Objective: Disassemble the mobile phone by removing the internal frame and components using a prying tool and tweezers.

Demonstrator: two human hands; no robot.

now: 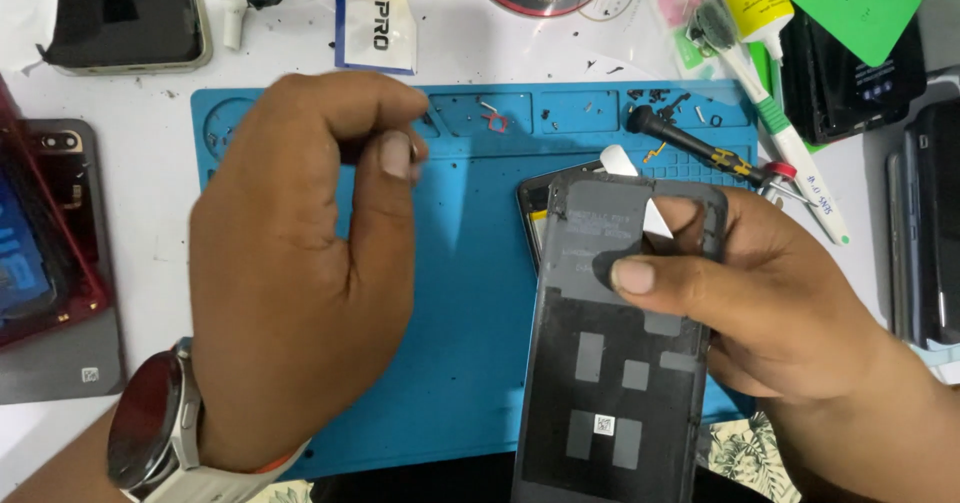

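Right hand (770,303) grasps a dark grey phone back cover (615,363), inner side up — thumb pressed on its upper middle, fingers wrapped behind the right edge. The cover sits at the near right of the blue repair mat (460,293), tilted over a phone body (535,203) that shows only as a sliver at the cover's far-left corner.

Left hand (300,263) hovers over the mat's left half with thumb and forefinger pinched together; whatever is between them is too small to tell, may be nothing. Wristwatch (150,433) on that wrist.

Risks, as I judge them:
- a tiny pinched part could drop and get lost among the loose screws (545,115) in the mat's far trays
- thumb pressure on the thin cover could flex or crack it
- the cover is held from one side only — it could slip onto the phone body
- the black screwdriver (690,145) lies just beyond the cover's far edge, easy to knock
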